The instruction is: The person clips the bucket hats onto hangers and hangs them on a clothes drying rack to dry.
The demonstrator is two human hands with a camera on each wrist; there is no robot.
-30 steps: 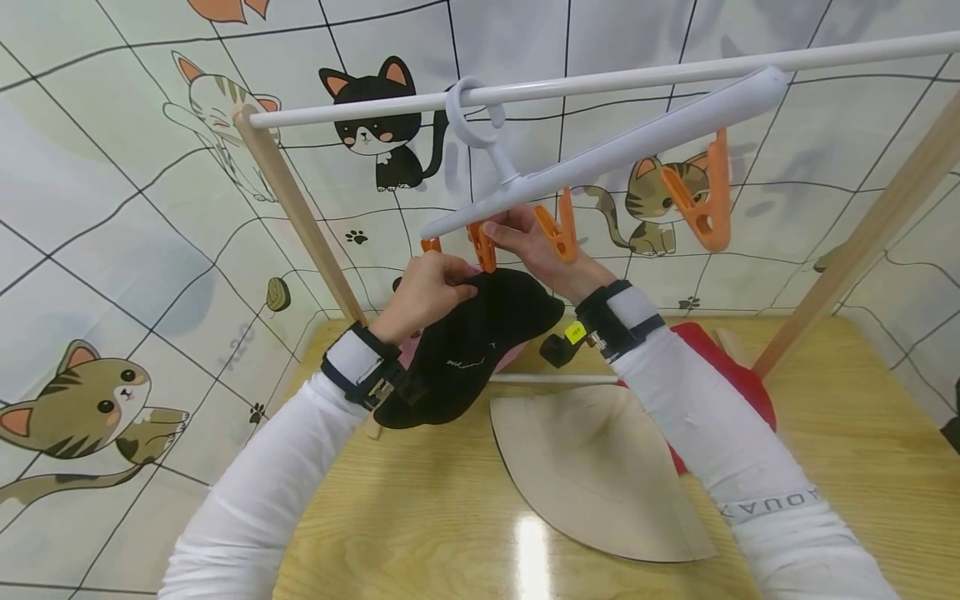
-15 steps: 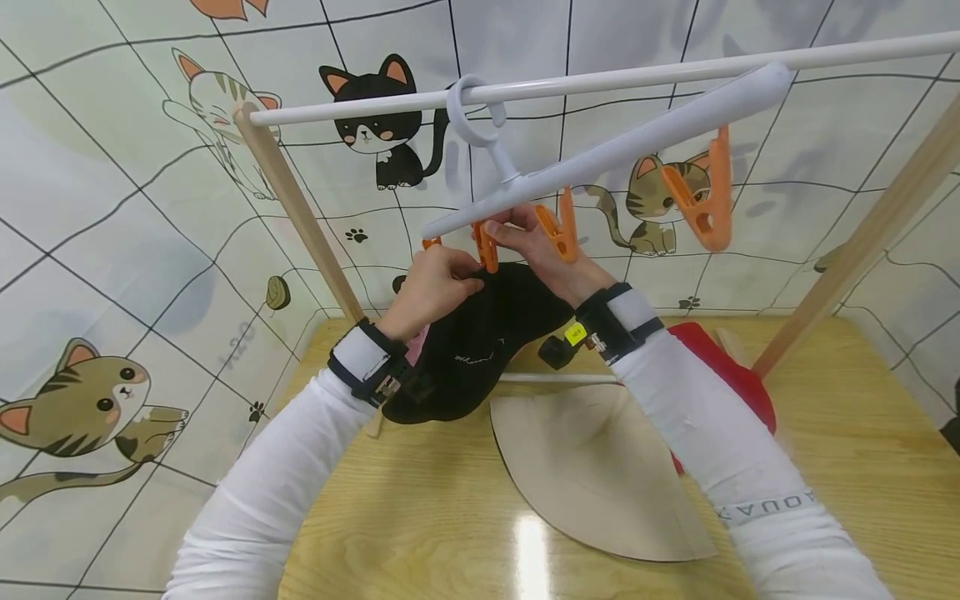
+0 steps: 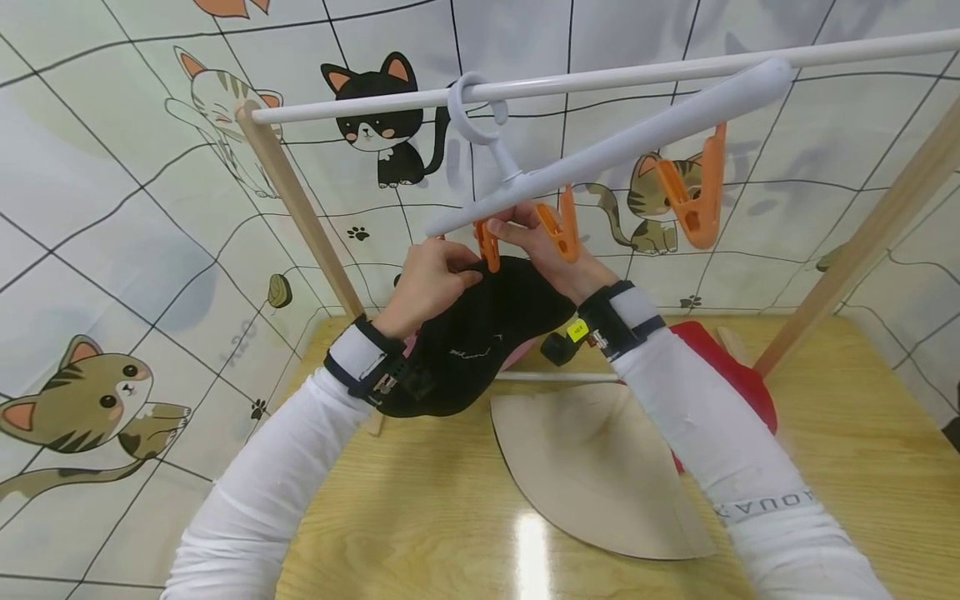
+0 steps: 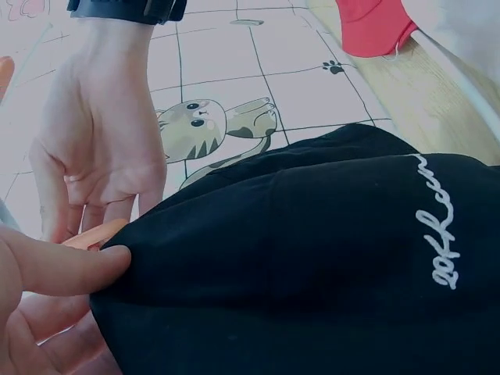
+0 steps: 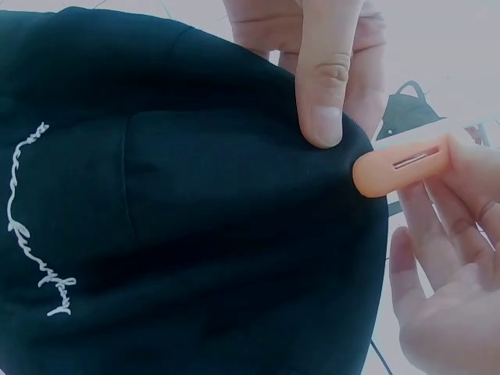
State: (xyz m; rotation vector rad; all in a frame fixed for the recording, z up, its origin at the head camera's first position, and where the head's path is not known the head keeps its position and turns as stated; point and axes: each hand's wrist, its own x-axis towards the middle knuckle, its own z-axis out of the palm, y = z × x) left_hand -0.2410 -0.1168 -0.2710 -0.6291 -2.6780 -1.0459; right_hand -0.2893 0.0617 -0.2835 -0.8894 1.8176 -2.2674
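Observation:
My left hand (image 3: 427,283) pinches the upper edge of a black hat (image 3: 465,379), thumb in front and fingers behind. White script lettering (image 4: 439,226) runs across the hat's front, which hangs down below the hand. My right hand (image 3: 551,258) pinches an orange clip (image 5: 402,164) under the white hanger (image 3: 615,150). In the right wrist view the clip's tip overlaps the hat's edge, right beside my left thumb (image 5: 324,117). Part of a pink item (image 3: 517,357) shows behind the black hat.
The hanger hooks over a white rod (image 3: 600,82) between wooden posts. Two more orange clips, one near (image 3: 561,229) and one farther right (image 3: 693,200), hang from it. A beige hat (image 3: 592,475) and a red hat (image 3: 723,375) lie on the wooden table (image 3: 405,517).
The black hat's upper edge has risen slightly toward the clip, with my left hand moving up a little. My right hand stays at the clip.

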